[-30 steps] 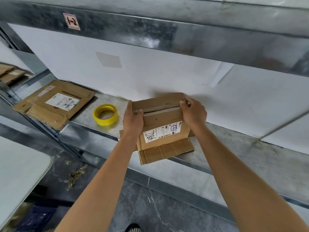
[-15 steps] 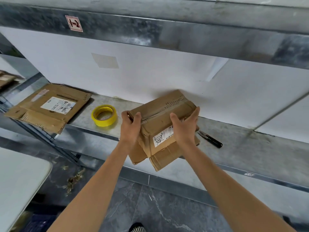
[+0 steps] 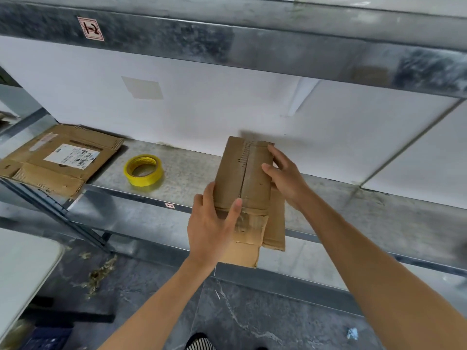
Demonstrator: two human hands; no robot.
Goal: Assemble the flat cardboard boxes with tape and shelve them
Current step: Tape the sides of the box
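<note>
A small brown cardboard box [image 3: 243, 173] rests on the metal shelf [image 3: 192, 170], turned lengthwise with its centre seam facing up and loose flaps hanging over the shelf's front edge. My left hand [image 3: 211, 228] grips its near end, thumb on top. Against its right side my right hand [image 3: 285, 178] presses with fingers spread. A yellow tape roll [image 3: 143, 170] lies flat on the shelf to the left of the box. Further left lies a flattened cardboard box [image 3: 60, 160] with a white label.
An upper shelf beam [image 3: 227, 44] runs overhead. A white wall panel [image 3: 227, 114] backs the shelf. A white table corner [image 3: 22, 269] is at lower left, over a dark tiled floor [image 3: 252, 319] with scattered debris.
The box has been rotated so its label side is out of sight and the seam faces up. My right hand shifted to its right side. The black knife seen earlier is out of sight.
</note>
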